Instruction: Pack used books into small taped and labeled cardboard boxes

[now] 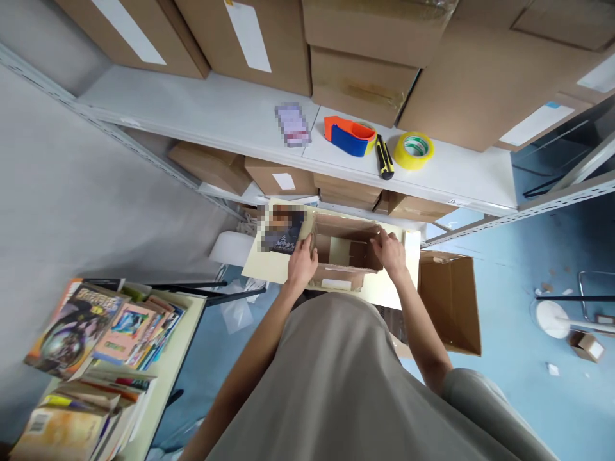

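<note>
An open cardboard box (348, 269) stands on a pale yellow table (262, 266) in front of my body. My left hand (302, 262) grips its left wall near the front corner. On the opposite side, my right hand (389, 253) has its fingers closed over the right wall's upper edge. Inside the box, a pale patch shows between brown flaps at the bottom. A dark printed book or magazine (283, 234), partly blurred out, lies on the table just left of the box.
Above the table, a white shelf (230, 105) carries an orange-blue tape dispenser (350, 136), a black-yellow box cutter (384, 157), yellow tape (402, 153) and cardboard boxes (360, 83). A larger open carton (451, 301) stands at right. Books (125, 330) are stacked on a left-hand table.
</note>
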The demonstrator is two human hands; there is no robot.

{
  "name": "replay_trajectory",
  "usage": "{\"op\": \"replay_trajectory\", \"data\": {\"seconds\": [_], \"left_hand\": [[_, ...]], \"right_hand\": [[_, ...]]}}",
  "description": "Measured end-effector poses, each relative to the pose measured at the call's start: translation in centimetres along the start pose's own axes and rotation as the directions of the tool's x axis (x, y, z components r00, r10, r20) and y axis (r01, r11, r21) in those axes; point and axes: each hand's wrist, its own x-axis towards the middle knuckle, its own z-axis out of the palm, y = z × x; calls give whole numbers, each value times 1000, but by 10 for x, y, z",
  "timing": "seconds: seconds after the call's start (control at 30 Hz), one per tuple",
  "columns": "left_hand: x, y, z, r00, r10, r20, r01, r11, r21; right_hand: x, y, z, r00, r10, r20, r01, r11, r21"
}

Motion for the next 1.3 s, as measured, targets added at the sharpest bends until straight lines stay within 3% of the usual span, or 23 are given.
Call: {"op": "replay_trajectory", "data": {"seconds": [0.1,0.2,0.3,0.4,0.53,0.6,0.67,0.83,1.07,1.2,1.3], "left_hand": [[-10,-3,-1,999,23,48,-24,999,22],[-13,-7,-1,980,156,119,-153,988,-35],[-13,-14,6,923,302,239,-279,952,-127],[-15,-19,16,903,308,300,-270,949,-162],[-13,-20,27,985,160,69,-145,972,-185],[-6,-18,29,993,114,-29,-117,978,-173],[2,-17,30,993,114,-33,-118,982,-149],[19,-16,34,998,55,27,-52,993,-103],[23,-26,38,997,72,-34,-76,991,-108],[25,-32,31,997,69,-30,-73,986,-147],[38,-27,15,994,77,-76,-87,987,-133]], "right_hand": [[21,-1,-1,996,52,-70,-48,997,53],[42,-1,-1,992,28,-120,-7,985,174],[52,0,1,999,-3,-41,17,940,342],[51,5,6,996,-25,86,-12,913,408],[40,18,19,995,-88,46,70,949,306],[33,27,28,995,-93,-22,96,964,247],[27,36,37,992,-105,-63,118,958,262],[11,48,59,985,-173,5,150,872,467],[-2,40,80,993,-97,-74,121,829,546],[1,42,73,991,-105,-89,136,849,511],[10,40,49,976,-134,-173,193,900,391]]}}
